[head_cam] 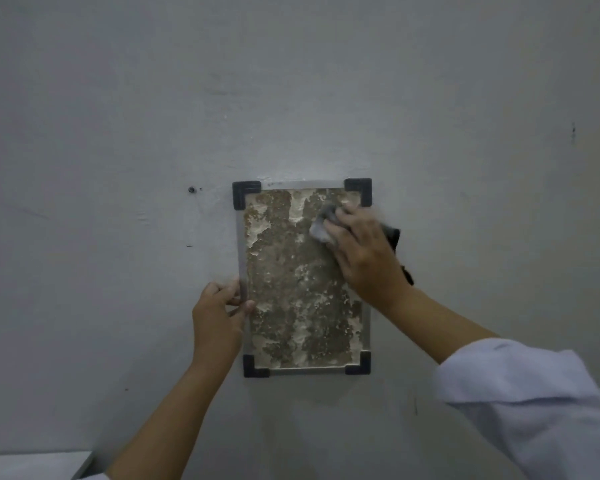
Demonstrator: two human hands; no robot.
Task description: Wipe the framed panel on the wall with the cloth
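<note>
A framed panel (291, 271) hangs upright on the grey wall, with a silver frame, black plastic corner pieces and a mottled brown and white surface. My right hand (364, 251) presses a grey cloth (321, 226) against the panel's upper right area; a dark end of the cloth hangs behind the hand. My left hand (219, 313) grips the frame's left edge, a little below the middle, thumb on the front.
The plain grey wall (118, 133) surrounds the panel, with a small dark screw or hole (192, 189) to the upper left of the frame. A pale ledge or surface (32, 465) shows at the bottom left corner.
</note>
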